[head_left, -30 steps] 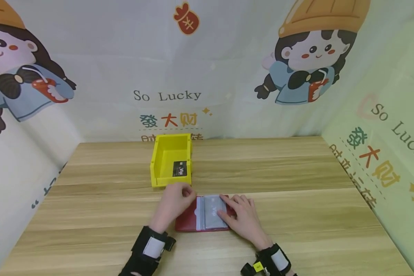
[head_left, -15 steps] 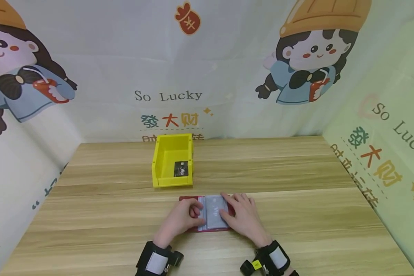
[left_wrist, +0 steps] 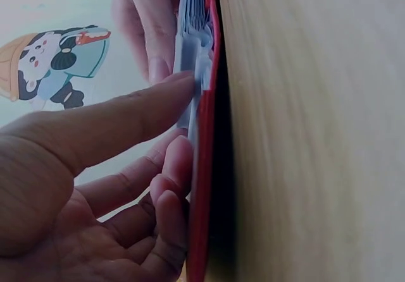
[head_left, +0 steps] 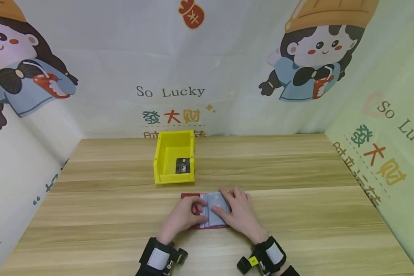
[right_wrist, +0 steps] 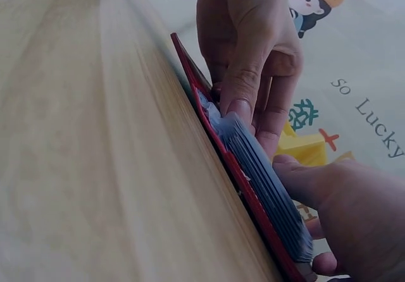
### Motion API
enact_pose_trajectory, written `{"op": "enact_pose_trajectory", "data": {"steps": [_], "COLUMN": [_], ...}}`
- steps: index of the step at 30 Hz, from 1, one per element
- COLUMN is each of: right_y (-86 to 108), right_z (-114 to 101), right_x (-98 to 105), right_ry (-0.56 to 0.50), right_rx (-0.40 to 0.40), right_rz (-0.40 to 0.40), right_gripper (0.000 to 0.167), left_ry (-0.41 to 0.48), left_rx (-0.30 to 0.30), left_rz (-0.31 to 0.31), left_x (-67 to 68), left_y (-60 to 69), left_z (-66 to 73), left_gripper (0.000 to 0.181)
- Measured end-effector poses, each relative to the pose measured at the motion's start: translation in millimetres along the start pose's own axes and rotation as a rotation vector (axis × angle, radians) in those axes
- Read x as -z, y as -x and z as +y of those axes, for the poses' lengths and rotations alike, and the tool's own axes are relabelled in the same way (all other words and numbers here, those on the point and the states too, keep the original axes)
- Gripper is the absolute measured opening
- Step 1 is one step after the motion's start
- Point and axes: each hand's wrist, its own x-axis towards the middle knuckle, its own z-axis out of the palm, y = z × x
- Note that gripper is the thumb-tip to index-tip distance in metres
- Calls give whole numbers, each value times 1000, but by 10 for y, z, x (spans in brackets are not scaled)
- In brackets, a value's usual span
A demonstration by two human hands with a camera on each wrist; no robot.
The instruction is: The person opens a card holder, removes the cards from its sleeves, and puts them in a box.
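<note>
A red card holder [head_left: 190, 195] lies spread on the wooden table, a thick stack of clear plastic sleeves [right_wrist: 269, 181] inside it. My left hand [head_left: 183, 215] is over the left cover. Its thumb and index finger hold the sleeves by their inner edge, while the other fingers curl under the palm. At the right side, my right hand [head_left: 239, 211] grips the sleeve stack, its thumb lying across the top sleeve and its fingers at the far right corner. The right hand covers part of the top sleeve and the right cover.
A yellow bin [head_left: 157, 161] stands behind the card holder, slightly left. Inside it lies a black card [head_left: 183, 165] marked Vip. A printed cloth [head_left: 234, 76] hangs behind the table [head_left: 296, 168] and along its sides.
My left hand has come down from near the bin onto the sleeves' inner edge. The right thumb has slid left over the top sleeve, hiding the lettering seen there earlier.
</note>
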Motion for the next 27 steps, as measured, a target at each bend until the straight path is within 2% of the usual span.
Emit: {"op": "enact_pose_trajectory", "data": {"steps": [9,13,16,23,27], "right_y": [-30,-15,5,82,127], "right_z": [13,4,6,16,7], "right_x": [-25,-27,-41,-88,-101], "right_ry": [-25,-67,-96,-202,-279], "right_rx": [-10,-25,-18,34,72], "right_rz": [55,73,114,265,321], "right_gripper": [59,57,54,19,15], "left_ry": [21,23,29,48,32], "left_rx": [17,24,24,10,11], "left_rz": [-26,-26,-28,-29,-10], "left_x": [8,6,1,2,-1], "left_y": [-16,-17,-16,-15,-16], "left_z": [-8,-17,-26,-46,-44], "left_gripper": [33,33,32,29,20]}}
